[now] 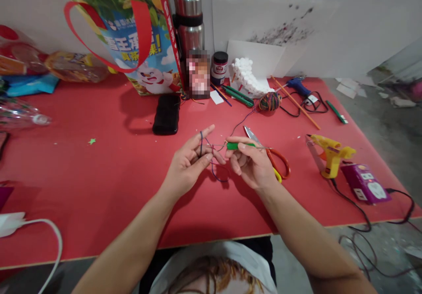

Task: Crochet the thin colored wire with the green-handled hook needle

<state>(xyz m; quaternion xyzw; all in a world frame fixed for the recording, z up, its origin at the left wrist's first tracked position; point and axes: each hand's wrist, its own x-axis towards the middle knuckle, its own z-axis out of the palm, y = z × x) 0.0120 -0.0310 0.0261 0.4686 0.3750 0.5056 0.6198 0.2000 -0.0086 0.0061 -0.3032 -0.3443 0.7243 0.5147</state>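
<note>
My left hand [189, 164] has its index finger stretched out with dark yarn [201, 143] looped round it. Thumb and another finger pinch a small bit of yarn work, whose exact shape I cannot make out. In my right hand [252, 162] is a crochet hook [233, 146] with a green handle, its thin metal shaft pointing left into the yarn between the hands. A loose yarn tail hangs below my left fingers. From the multicoloured yarn ball [270, 101] at the back, a strand runs towards my hands. Scissors [278, 162] with orange and yellow handles lie beside and partly behind my right hand.
A black phone [166, 114] lies on the red table [108, 184], before a printed bag [132, 43] and a steel flask [191, 32]. To the right are a yellow glue gun [332, 155], a purple power box [365, 183] and cords. Plastic bottles [23, 114] stand left.
</note>
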